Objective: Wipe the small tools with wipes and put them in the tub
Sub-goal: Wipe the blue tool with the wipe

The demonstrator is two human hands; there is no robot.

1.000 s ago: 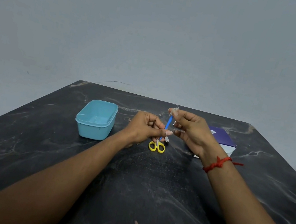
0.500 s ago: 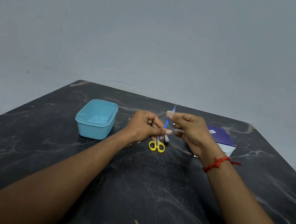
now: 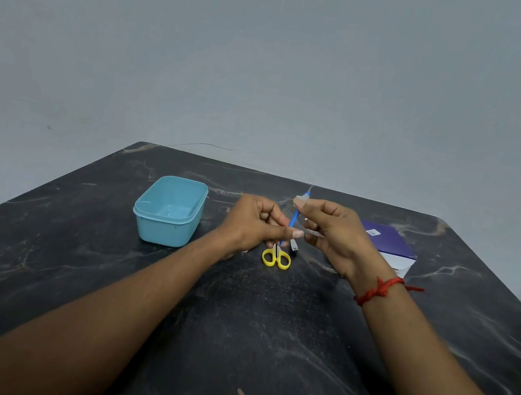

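Note:
My left hand (image 3: 257, 222) pinches the lower end of a thin blue tool (image 3: 294, 218) and holds it tilted upright above the table. My right hand (image 3: 337, 233) pinches a small pale wipe (image 3: 299, 200) around the tool's upper part, just below its fine tip. On the table under the hands lie small scissors with yellow handles (image 3: 276, 257) and a small dark metal tool (image 3: 294, 245). The light blue tub (image 3: 150, 214) stands open to the left of my left hand, with nothing visible inside.
A purple and white packet (image 3: 388, 243) lies behind my right hand, on the right of the black marble table (image 3: 251, 332). A grey wall rises behind the table's far edge. A red thread circles my right wrist.
My right hand with the wipe slid slightly along the upper part of the blue tool. My left hand stayed in place.

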